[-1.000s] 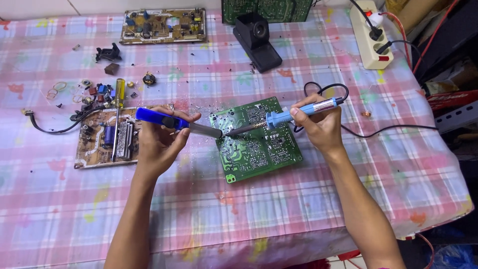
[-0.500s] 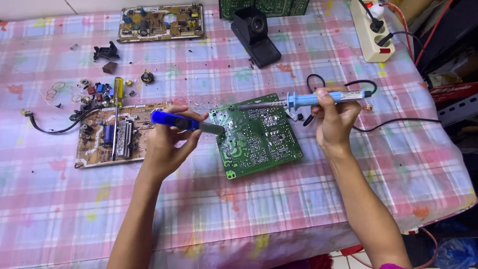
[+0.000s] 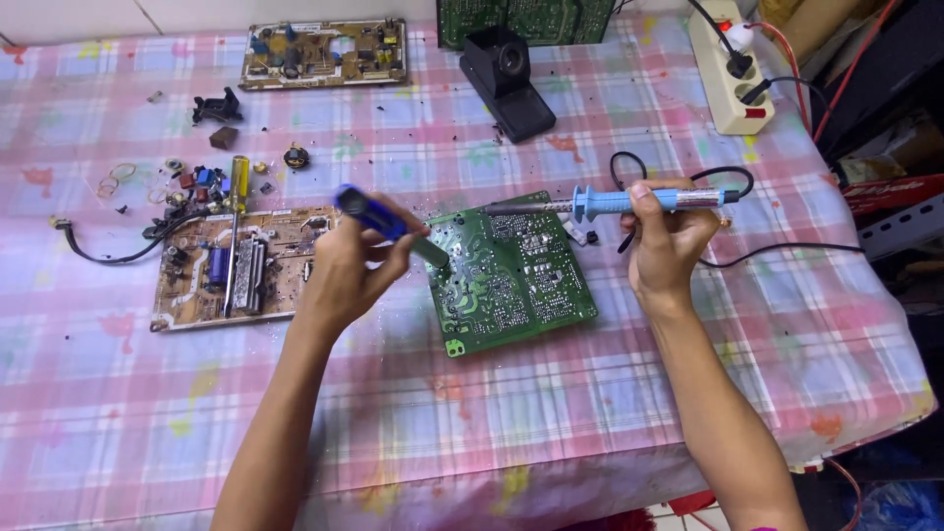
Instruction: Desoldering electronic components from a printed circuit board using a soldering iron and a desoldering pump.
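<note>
- Head view: left hand (image 3: 344,270) grips blue desoldering pump (image 3: 379,221), nozzle touching green circuit board (image 3: 511,280).
- Right hand (image 3: 669,241) grips blue-handled soldering iron (image 3: 615,204), lying crosswise, tip leftward above board.

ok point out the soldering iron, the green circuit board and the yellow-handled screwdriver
soldering iron (image 3: 629,202), head view, on its blue grip held by the right hand
green circuit board (image 3: 521,285), head view, on the middle of its solder side
yellow-handled screwdriver (image 3: 239,182), head view, on the yellow handle
</note>
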